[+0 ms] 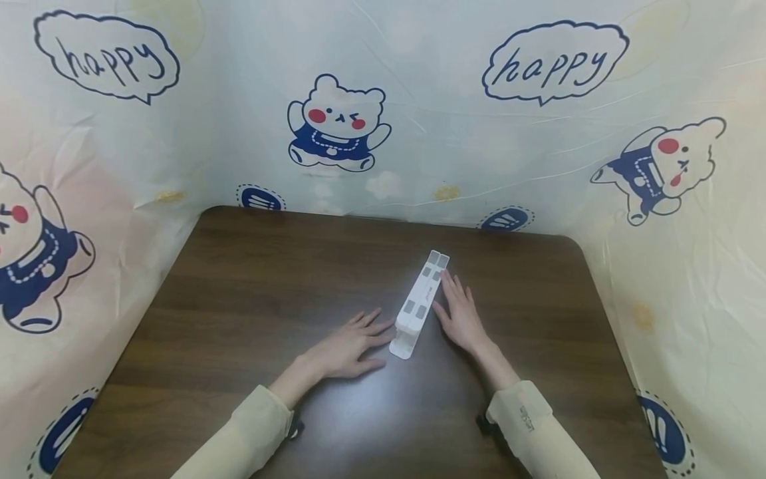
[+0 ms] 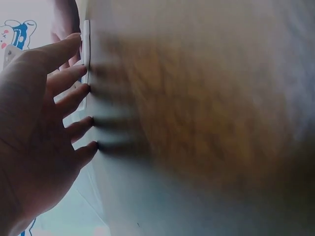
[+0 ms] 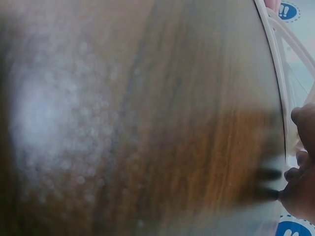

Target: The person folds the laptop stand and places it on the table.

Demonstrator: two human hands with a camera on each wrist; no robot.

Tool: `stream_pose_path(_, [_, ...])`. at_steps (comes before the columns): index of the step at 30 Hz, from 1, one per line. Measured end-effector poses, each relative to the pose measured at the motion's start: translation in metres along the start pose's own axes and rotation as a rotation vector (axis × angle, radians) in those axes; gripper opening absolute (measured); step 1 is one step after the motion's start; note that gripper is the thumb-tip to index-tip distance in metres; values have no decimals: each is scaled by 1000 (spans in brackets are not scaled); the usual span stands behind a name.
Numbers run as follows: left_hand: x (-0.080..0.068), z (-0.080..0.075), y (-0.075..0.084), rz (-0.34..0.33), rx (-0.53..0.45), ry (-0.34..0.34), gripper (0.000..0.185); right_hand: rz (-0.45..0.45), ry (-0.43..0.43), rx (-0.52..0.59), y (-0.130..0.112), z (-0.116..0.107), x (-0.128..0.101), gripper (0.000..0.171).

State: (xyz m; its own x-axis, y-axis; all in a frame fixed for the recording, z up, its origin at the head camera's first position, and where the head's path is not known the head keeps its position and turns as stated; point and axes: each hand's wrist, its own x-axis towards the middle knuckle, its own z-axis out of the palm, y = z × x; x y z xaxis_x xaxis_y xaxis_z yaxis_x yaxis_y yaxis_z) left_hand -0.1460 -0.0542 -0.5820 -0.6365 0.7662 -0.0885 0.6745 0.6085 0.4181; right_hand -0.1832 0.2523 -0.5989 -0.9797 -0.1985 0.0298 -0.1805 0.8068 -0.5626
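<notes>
I see a long white plastic strip (image 1: 419,305) lying flat on the dark wooden worktop (image 1: 251,293), a little past its middle toward the right, one end pointing at the curtain and the other, with a rounded tab, pointing back at me. The left hand (image 1: 350,346) lies flat just left of the strip's near end, its grip wide, fingers straight and spread, fingertips touching or almost touching the strip's edge. The right hand (image 1: 457,313) lies flat along the strip's right side, grip equally wide, fingers straight and reaching toward its far end.

Only the head view shows the whole strip and both cream sleeves (image 1: 239,439). The left wrist view adds the spread fingers (image 2: 69,101) meeting a white edge (image 2: 86,49), though it is blurred. The right wrist view gives mostly blurred wood (image 3: 147,123) and just a few fingertips (image 3: 302,118) at the frame edge.

Beyond the strip, a curtain printed with bears (image 1: 338,126) and "happy" bubbles (image 1: 553,60) walls in the worktop.
</notes>
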Motion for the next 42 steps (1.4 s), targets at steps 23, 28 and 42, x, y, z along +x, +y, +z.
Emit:
stream_pose_path(23, [11,12,20,57,72,-35,76,-22,11,-15,0,0,2,80])
stream_pose_path(28, [16,15,24,66,96,-47,77,-31,-9,1,0,-1,2,82])
stream_pose_path(42, [14,7,20,27,-13,46,69,-42,-1,31,5,-3,-7,70])
